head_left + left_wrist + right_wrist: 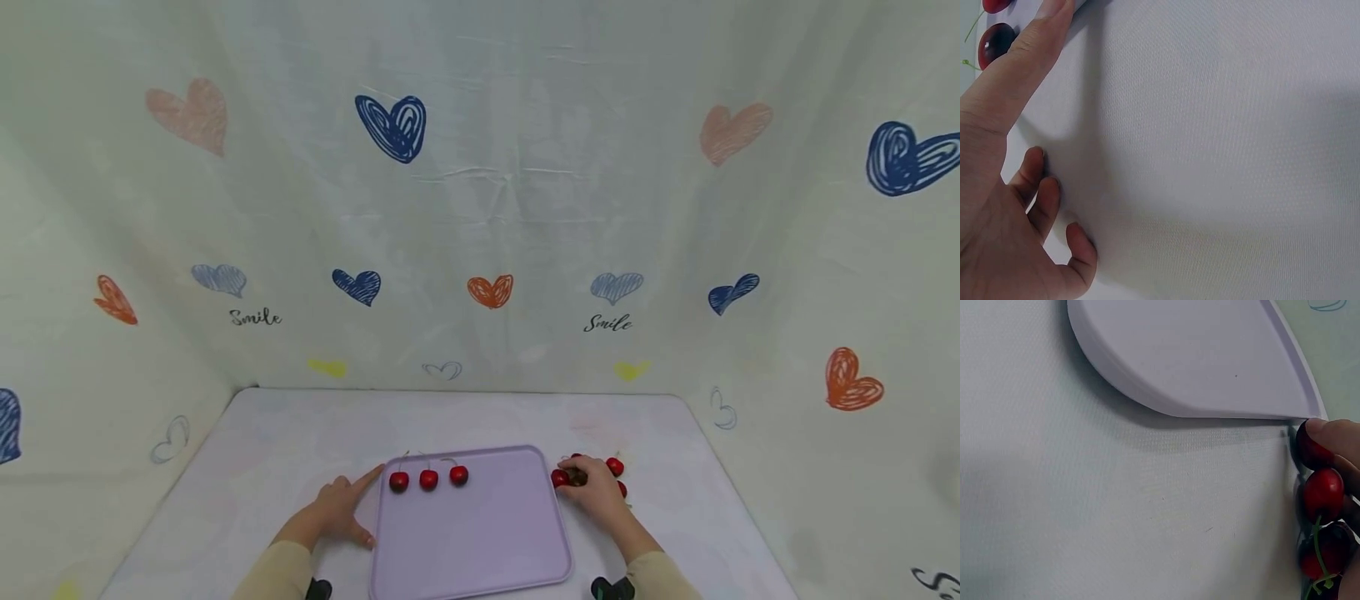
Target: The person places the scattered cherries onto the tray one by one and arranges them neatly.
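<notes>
Both forearms slant in from the bottom edge. The left hand (339,510) has its thumb and index finger spread wide apart; the left wrist view shows 3 bent fingertips (1082,247). The right hand (597,493) leans inward, back upward, with curved fingers; whether they pinch is unclear.

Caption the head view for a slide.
Three cherries in a row on a purple tray, left hand at its edge, right hand among more cherries beside it.
</notes>
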Demonstrator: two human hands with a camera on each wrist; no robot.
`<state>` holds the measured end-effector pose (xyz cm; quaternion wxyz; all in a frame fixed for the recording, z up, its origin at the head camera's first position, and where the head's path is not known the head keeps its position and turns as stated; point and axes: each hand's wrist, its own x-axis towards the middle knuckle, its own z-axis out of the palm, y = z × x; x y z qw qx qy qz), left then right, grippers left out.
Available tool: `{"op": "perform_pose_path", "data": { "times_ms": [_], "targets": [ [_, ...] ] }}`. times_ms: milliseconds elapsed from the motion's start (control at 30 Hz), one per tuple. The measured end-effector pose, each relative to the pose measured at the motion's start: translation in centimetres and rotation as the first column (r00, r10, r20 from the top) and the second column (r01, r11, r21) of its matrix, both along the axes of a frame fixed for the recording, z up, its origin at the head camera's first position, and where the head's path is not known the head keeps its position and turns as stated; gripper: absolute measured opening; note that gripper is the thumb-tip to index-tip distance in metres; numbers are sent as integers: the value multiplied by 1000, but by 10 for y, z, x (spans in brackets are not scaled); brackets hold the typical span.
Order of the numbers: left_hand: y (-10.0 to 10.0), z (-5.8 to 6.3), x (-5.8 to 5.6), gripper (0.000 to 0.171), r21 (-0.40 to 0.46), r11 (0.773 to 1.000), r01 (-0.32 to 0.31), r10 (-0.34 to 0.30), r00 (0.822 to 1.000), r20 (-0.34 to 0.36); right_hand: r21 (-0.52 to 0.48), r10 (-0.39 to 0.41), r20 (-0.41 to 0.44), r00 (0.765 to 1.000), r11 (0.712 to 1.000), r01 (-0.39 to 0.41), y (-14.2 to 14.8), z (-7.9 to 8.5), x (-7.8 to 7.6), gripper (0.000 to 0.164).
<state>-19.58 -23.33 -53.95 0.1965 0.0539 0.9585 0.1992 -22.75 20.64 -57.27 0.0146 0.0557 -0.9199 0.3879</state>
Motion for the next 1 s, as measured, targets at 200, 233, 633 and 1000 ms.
{"op": "perform_pose_path", "data": {
  "times_ms": [200, 233, 633, 1000],
  "targets": [
    [1, 0, -1, 109, 7, 1000, 20, -20, 999, -26, -5, -14, 33, 999, 1000, 14, 3, -3, -1, 31],
    [1, 0, -1, 109, 10, 1000, 21, -21, 999, -27, -16, -18, 32, 999, 1000, 18, 3, -3, -1, 31],
    [-2, 0, -1, 109, 5, 1000, 7, -7, 1000, -11, -201, -19, 37, 999, 979, 26, -15, 9, -5, 33],
    [-1, 0, 0, 109, 8, 1000, -3, 3, 1000, 1, -251, 132, -58, 990, 958, -143, -46, 9, -5, 30]
  ]
}}
